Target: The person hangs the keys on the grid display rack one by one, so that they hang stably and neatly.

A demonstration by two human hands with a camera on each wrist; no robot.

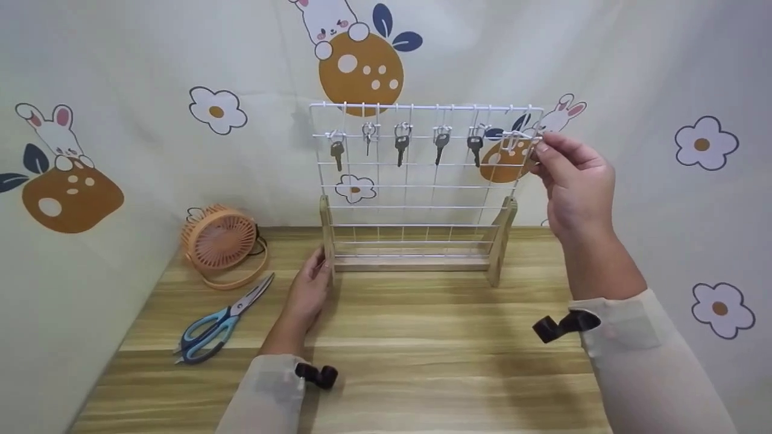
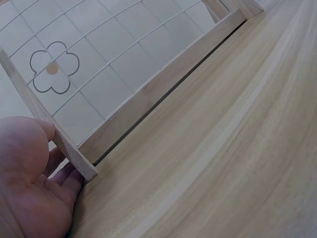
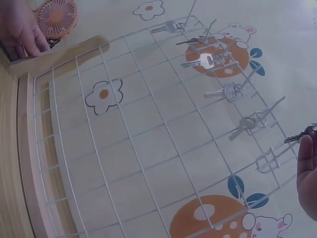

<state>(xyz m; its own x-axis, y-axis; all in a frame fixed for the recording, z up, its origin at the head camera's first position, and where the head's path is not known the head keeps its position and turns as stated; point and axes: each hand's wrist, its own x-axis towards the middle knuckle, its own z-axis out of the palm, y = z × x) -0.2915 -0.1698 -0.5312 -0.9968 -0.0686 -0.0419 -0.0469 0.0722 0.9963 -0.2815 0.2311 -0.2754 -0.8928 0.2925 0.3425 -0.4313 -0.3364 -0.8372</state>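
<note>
Right hand (image 1: 573, 181) up at the wire grid rack's (image 1: 422, 187) top right corner, fingers pinching a key (image 3: 300, 135) at the empty end hook (image 1: 512, 140). Left hand (image 1: 310, 286) has relaxed fingers flat against the rack's left wooden leg (image 1: 326, 235), likely bracing it against tipping. Five keys (image 1: 402, 147) hang along the same row, left of that hook. Left of the rack: orange fan (image 1: 220, 241), scissors (image 1: 220, 322). Worktop (image 1: 422, 361) in front of the rack gives room.

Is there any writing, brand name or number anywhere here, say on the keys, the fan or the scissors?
None can be read.
Keys: any stamping is too small to tell.
Fan: no label shows.
Scissors: no mark shows.
Backdrop cloth: only rabbit and flower pictures, no words.
</note>
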